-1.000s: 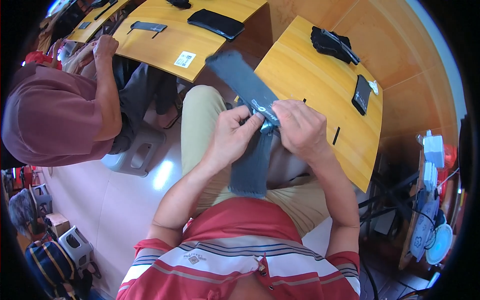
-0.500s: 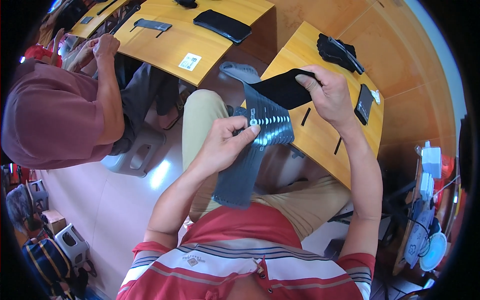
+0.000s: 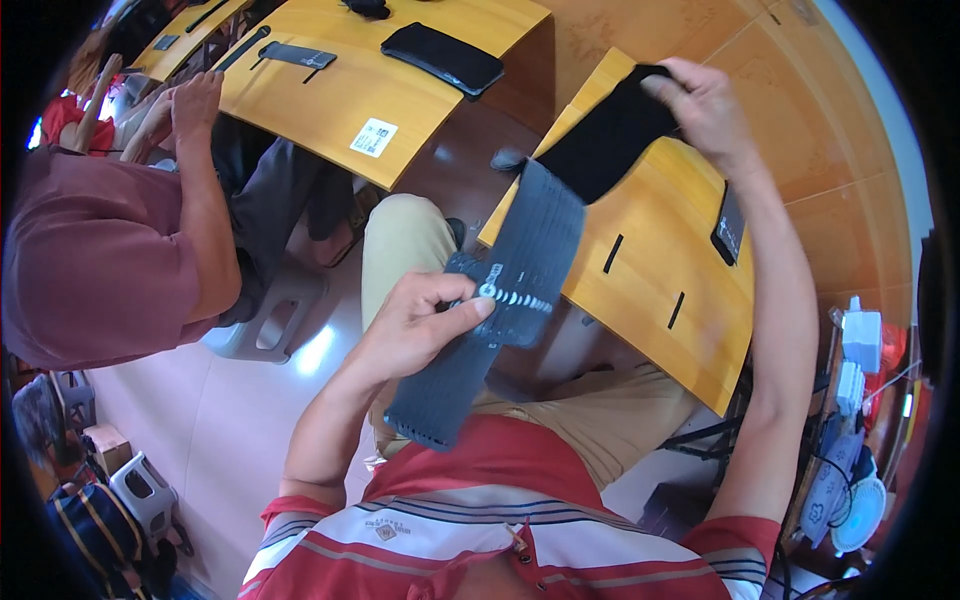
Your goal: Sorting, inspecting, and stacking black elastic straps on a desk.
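Note:
A long fabric band (image 3: 545, 225) stretches in front of me, ribbed grey for most of its length and plain black at its far right end. It carries a row of white printed marks near its middle. My left hand (image 3: 425, 322) pinches the grey part between thumb and fingers. At the upper right, my right hand (image 3: 708, 118) grips the tip of the black part, pulled away from the left. The band's loose grey end hangs down over my lap. Under the left thumb the grey cloth looks doubled, though I cannot tell how it is folded.
A wooden table (image 3: 630, 325) with two dark slots lies under the band; a dark flat case (image 3: 730, 222) rests at its right edge. At another table (image 3: 310, 105), holding a black pouch (image 3: 442, 58) and a grey strap (image 3: 298, 54), sits a person (image 3: 110, 250). Power adapters (image 3: 860, 335) stand far right.
My right hand has moved up and right, drawing the black end out further. My left hand has shifted down and left, so the band is now straighter and more stretched.

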`<act>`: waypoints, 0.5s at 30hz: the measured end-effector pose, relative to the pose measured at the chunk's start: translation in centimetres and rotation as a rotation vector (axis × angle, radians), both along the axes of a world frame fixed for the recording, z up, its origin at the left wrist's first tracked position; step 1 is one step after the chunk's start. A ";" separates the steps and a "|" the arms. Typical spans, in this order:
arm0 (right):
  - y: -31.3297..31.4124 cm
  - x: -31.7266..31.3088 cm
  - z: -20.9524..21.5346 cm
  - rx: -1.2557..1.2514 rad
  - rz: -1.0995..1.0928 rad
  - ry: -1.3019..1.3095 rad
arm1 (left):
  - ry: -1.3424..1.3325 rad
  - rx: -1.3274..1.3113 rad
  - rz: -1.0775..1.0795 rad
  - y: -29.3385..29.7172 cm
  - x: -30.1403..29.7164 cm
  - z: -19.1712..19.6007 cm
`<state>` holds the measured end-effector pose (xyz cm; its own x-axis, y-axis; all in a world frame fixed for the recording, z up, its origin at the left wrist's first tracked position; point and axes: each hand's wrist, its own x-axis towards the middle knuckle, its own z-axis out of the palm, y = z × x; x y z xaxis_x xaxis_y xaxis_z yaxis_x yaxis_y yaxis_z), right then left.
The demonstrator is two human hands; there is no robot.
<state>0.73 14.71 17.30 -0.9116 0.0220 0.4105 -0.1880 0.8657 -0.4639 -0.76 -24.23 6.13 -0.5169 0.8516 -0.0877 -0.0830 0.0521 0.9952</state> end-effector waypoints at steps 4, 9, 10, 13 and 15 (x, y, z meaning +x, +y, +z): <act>13.5 4.0 7.9 0.083 -0.513 0.091 | -0.107 -0.054 -0.179 -3.4 0.7 -1.3; 15.6 5.1 11.0 -0.002 -0.490 0.291 | -0.174 -0.072 -0.023 -5.5 0.6 -4.7; 13.8 3.1 9.3 -0.043 -0.430 0.309 | -0.170 -0.086 -0.003 -5.7 0.7 -4.7; 6.4 -1.2 5.6 -0.228 -0.400 0.259 | -0.222 0.017 0.031 -5.7 0.4 -4.8; 4.7 -3.6 2.3 -0.300 -0.323 0.238 | -0.221 0.051 0.003 -5.4 0.1 -4.6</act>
